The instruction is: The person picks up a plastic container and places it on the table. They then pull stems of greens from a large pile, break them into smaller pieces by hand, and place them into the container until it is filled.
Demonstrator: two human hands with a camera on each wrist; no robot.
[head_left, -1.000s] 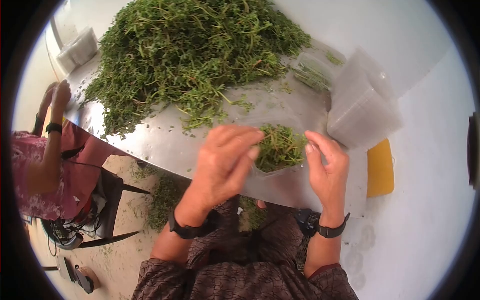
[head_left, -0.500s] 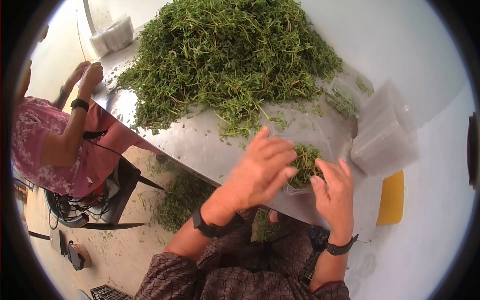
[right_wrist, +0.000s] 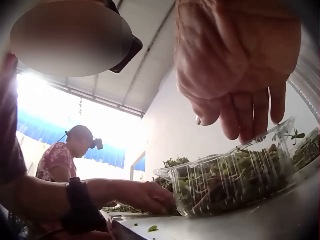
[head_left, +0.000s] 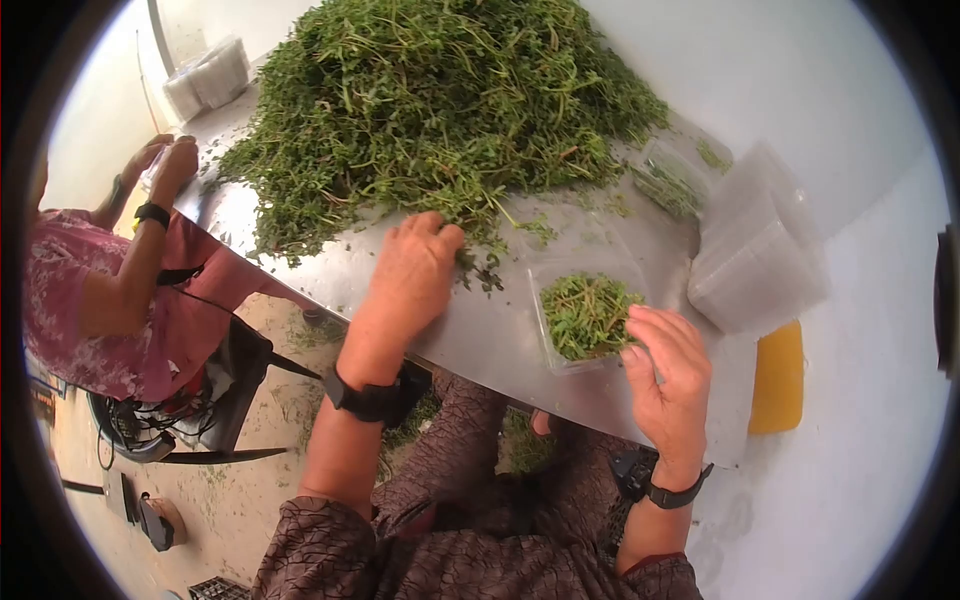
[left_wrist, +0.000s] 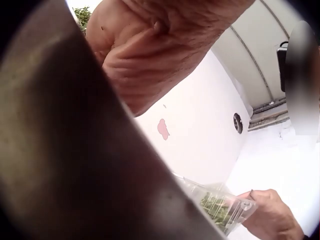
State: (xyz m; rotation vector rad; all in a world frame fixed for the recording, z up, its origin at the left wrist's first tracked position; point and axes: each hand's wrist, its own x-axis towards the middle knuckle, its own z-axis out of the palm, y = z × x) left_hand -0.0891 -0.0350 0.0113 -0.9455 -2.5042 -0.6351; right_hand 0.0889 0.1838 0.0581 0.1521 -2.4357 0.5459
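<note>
Stainless steel table top (head_left: 470, 335), dull grey, carrying one large heap of green leafy herb sprigs (head_left: 440, 110) across its far half. No brand, label or legible writing on any item in view.

Count of clear plastic containers: one clear rectangular plastic punnet filled with herbs (head_left: 585, 318) at the near table edge; one further clear punnet with a few sprigs (head_left: 668, 185) beyond it; one nested stack of empty clear punnets (head_left: 758, 250) just right of both; one more stack of clear tubs (head_left: 208, 75) at the far left corner. One flat yellow board (head_left: 777, 378) near the right table edge.

Left hand (head_left: 412, 275): palm down, fingers bent onto loose sprigs at the near fringe of the heap; whether sprigs are pinched, cannot tell. Well apart from the filled punnet.

Right hand (head_left: 670, 375): fingers relaxed, tips resting on the near right rim of the filled punnet; confirmed in the right wrist view, fingertips (right_wrist: 250, 117) touching the rim.

One second person in a pink patterned top (head_left: 75, 310) seated at the left table end.
</note>
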